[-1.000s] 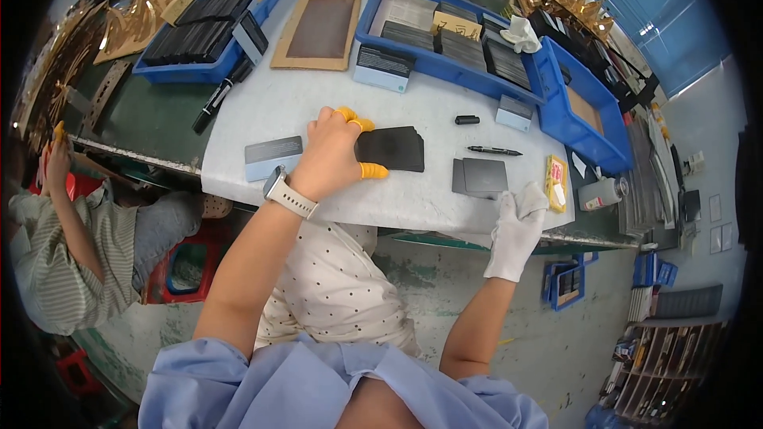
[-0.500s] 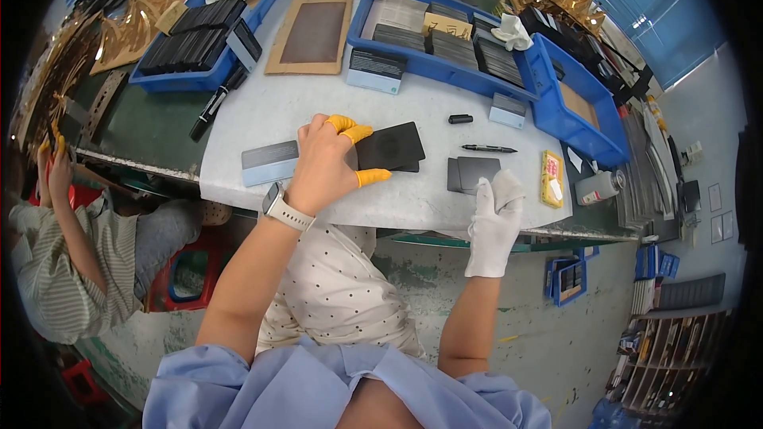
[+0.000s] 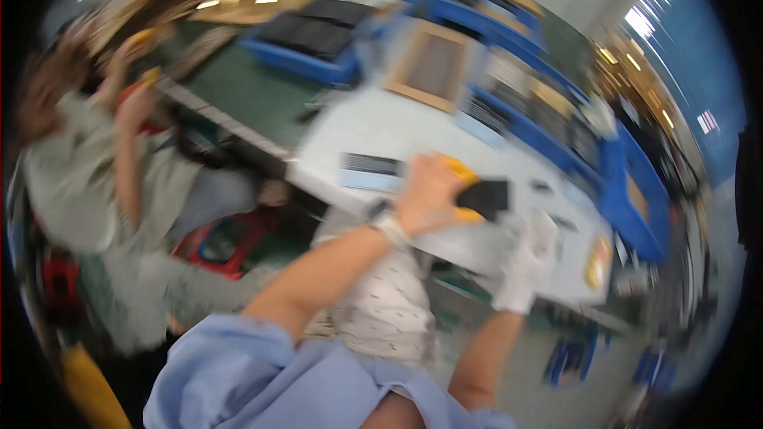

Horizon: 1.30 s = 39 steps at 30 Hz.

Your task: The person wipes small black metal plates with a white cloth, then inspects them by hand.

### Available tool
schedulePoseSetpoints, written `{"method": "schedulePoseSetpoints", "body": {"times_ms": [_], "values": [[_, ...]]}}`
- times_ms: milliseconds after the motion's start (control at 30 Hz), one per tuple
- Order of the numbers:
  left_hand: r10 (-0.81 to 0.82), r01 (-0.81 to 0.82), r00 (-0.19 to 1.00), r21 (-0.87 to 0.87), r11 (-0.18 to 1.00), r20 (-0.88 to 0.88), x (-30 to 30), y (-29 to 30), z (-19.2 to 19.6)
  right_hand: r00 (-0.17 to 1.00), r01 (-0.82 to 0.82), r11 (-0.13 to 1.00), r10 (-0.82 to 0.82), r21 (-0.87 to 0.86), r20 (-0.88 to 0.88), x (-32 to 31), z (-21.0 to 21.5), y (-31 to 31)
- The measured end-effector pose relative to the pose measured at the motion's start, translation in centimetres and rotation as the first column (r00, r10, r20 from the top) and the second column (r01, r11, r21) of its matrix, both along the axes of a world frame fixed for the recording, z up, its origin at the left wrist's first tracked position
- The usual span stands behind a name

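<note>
My left hand, with yellow finger covers and a watch at the wrist, grips a small stack of flat black rectangular plates by its near end. My right hand, in a white glove, is right of it over the white table sheet. Motion smears the gloved fingers, and the grey plates near them barely show. Left of my left hand lies a block of stacked dark plates with a pale blue side. A similar block sits farther back.
Blue trays with dark plates line the table's far side, and another blue tray stands at right. A cardboard-framed panel lies between them. A yellow packet is near the right edge. Another person sits at left.
The whole view has swung and blurred, so the table sits farther right and tilted. My left hand still grips the black plates; the right glove remains near the grey plates.
</note>
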<state>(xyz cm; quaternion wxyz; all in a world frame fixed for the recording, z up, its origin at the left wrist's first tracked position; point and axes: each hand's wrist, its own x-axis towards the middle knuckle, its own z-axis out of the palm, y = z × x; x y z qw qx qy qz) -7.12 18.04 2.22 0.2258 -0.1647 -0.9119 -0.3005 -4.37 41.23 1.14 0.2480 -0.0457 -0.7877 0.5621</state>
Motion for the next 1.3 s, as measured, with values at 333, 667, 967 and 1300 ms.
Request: {"method": "schedulePoseSetpoints", "body": {"times_ms": [333,667,967,1300], "values": [[0.022,-0.013,0.999,0.175,0.984,-0.05,0.3,-0.3,-2.6,0.962,0.084,0.99,-0.051,-0.113,0.268,1.8,2.0,-6.6],[-0.027,0.049,0.995,0.223,0.974,-0.101,0.9,-0.6,-1.2,0.979,-0.04,0.993,0.062,-0.113,0.194,-0.8,3.7,-7.0],[-0.153,0.184,0.978,0.244,0.952,-0.14,4.6,0.3,-1.8,0.995,0.008,0.992,0.005,-0.125,0.099,-2.0,6.8,-3.0],[-0.192,0.217,0.975,0.301,0.929,-0.111,9.2,-0.6,0.9,0.998,-0.031,0.983,0.039,-0.179,0.039,3.1,3.9,-0.7]]}}
